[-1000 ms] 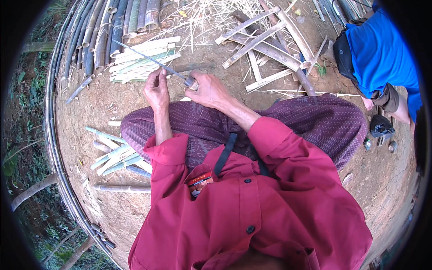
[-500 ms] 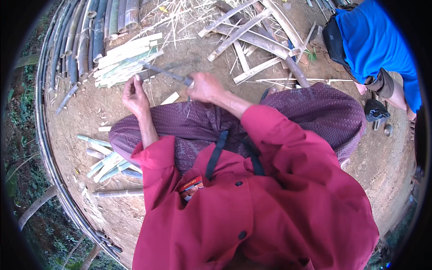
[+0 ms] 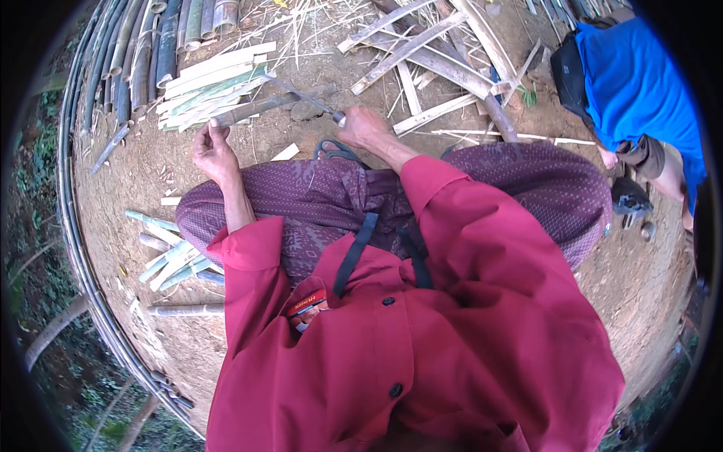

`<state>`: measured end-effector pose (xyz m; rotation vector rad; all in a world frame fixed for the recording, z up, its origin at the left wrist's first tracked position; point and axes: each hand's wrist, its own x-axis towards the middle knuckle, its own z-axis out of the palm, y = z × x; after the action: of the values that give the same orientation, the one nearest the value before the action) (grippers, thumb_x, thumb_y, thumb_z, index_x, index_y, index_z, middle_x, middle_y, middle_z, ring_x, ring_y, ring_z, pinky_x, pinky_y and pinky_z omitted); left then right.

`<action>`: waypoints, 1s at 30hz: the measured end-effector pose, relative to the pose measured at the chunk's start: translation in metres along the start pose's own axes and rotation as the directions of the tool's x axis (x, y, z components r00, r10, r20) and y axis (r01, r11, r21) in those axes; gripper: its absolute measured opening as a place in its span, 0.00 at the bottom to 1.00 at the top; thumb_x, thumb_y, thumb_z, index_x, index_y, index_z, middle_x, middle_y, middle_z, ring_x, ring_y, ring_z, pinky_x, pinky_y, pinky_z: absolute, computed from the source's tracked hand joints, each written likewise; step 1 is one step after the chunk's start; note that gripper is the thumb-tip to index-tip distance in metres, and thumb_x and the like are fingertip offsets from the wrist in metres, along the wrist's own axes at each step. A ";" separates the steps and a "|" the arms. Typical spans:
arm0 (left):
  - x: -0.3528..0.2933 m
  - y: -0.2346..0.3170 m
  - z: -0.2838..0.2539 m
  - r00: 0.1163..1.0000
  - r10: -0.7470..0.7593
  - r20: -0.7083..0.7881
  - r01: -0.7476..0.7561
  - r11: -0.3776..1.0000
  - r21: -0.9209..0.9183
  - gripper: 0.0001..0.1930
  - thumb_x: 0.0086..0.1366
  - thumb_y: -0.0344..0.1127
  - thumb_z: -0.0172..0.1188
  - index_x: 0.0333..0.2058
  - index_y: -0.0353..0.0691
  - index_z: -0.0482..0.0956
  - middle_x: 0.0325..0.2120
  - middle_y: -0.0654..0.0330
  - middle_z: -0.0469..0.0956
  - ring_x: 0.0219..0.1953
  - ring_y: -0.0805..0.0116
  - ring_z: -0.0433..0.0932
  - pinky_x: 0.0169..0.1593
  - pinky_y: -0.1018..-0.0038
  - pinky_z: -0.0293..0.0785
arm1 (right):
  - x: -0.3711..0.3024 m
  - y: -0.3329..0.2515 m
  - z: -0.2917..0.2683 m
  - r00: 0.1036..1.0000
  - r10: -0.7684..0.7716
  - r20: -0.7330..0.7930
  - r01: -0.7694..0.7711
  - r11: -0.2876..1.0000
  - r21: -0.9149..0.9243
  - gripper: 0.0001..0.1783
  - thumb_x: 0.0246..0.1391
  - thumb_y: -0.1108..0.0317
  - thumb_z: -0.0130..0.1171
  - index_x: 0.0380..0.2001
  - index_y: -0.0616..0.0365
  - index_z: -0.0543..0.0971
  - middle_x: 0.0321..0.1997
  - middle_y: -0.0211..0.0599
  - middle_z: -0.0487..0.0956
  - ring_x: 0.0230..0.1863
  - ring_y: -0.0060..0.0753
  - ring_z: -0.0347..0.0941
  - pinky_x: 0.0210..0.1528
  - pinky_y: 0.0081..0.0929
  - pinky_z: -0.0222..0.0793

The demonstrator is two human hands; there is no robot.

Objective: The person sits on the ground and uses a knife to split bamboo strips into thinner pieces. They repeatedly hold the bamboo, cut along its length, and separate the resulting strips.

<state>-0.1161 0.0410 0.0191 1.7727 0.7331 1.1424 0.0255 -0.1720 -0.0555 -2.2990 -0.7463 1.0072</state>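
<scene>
My left hand (image 3: pixel 217 153) is closed, thumb and fingers pinching the near end of a brownish bamboo strip (image 3: pixel 263 108) that reaches away to the right. In my right hand (image 3: pixel 367 129) is the dark handle of a knife (image 3: pixel 307 99). Its thin blade points up and left, passing above the strip; whether the two touch I cannot tell. Beyond my left hand lies a stack of pale split bamboo pieces (image 3: pixel 218 79). A short pale piece (image 3: pixel 286 152) rests on the ground between my hands.
Bamboo poles (image 3: pixel 143 53) are laid out at the far left. Split bamboo lengths (image 3: pixel 422 53) lie crossed ahead. Beside my left knee is a pile of green and pale pieces (image 3: pixel 177 260). A person in blue (image 3: pixel 640 83) is at the right. A bamboo edge (image 3: pixel 75 241) curves along the left.
The knife blade has swung up and away from my left fingers, and my right hand has shifted right and slightly farther off. My left hand has moved slightly left, still pinching.
</scene>
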 end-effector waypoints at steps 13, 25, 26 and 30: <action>-0.003 -0.016 -0.011 0.995 -0.083 -0.060 0.081 0.996 -0.035 0.11 0.61 0.34 0.59 0.32 0.29 0.77 0.25 0.53 0.78 0.27 0.70 0.78 0.34 0.74 0.82 | 0.013 0.048 0.018 0.996 0.030 -0.082 -0.038 0.995 -0.092 0.21 0.41 0.59 0.57 0.40 0.56 0.78 0.36 0.53 0.79 0.40 0.49 0.77 0.45 0.40 0.71; 0.006 -0.017 0.001 0.994 -0.084 -0.075 0.074 0.989 -0.126 0.08 0.62 0.34 0.57 0.30 0.33 0.77 0.26 0.55 0.78 0.29 0.71 0.78 0.37 0.73 0.82 | 0.038 0.075 0.005 0.978 0.184 -0.095 -0.189 0.981 -0.049 0.20 0.39 0.61 0.57 0.35 0.62 0.79 0.38 0.51 0.79 0.42 0.47 0.77 0.44 0.36 0.72; 0.005 -0.018 -0.003 0.990 -0.087 -0.111 0.074 0.990 -0.117 0.08 0.62 0.34 0.57 0.30 0.33 0.77 0.26 0.56 0.77 0.29 0.71 0.78 0.37 0.72 0.82 | 0.040 0.070 0.005 0.978 0.189 -0.087 -0.196 0.977 -0.085 0.19 0.40 0.61 0.57 0.35 0.62 0.79 0.38 0.51 0.79 0.42 0.46 0.77 0.44 0.36 0.72; -0.003 -0.020 0.015 0.977 -0.066 -0.205 0.003 0.956 -0.294 0.08 0.62 0.34 0.57 0.30 0.34 0.75 0.25 0.58 0.76 0.30 0.71 0.77 0.37 0.71 0.81 | 0.043 0.089 0.003 0.964 0.266 -0.027 -0.267 0.956 -0.117 0.18 0.41 0.63 0.55 0.34 0.63 0.79 0.38 0.50 0.80 0.42 0.45 0.77 0.42 0.35 0.73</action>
<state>-0.1044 0.0421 -0.0033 1.3998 0.6769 1.3561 0.0723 -0.2065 -0.1350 -2.5579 -0.5114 1.0910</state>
